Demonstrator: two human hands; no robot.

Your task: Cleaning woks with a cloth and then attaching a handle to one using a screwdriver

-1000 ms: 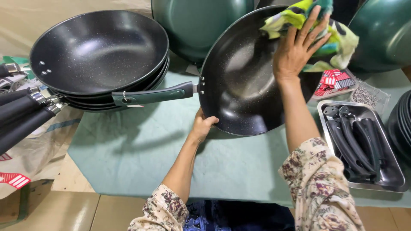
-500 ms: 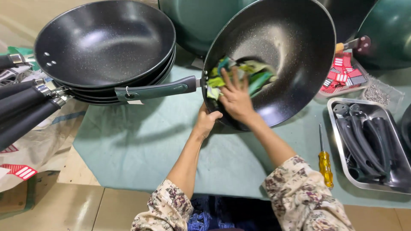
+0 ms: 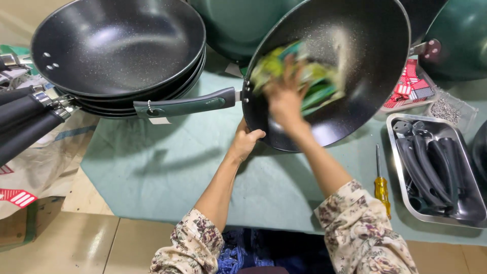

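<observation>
Wok (image 3: 350, 66) tilted toward the person, beside the wok stack (image 3: 119, 50), left hand (image 3: 246, 144) clasping its lower rim to steady it while right hand (image 3: 284, 99), blurred, apparently presses a green-yellow cloth (image 3: 314, 83) inside

Was bright and even all over, with light from above leaving a white shine inside the top pan of the stack (image 3: 119, 48) and a pale streak of glare inside the tilted black wok (image 3: 350, 56). Showed soft grey shadows on the green table cover (image 3: 167, 167), under the wok's handle and beside the left hand (image 3: 246, 144). Looked smeared with motion blur at the right hand (image 3: 284, 99) and the yellow-green cloth (image 3: 299, 76), sharp elsewhere, and slightly curved at the edges.
</observation>
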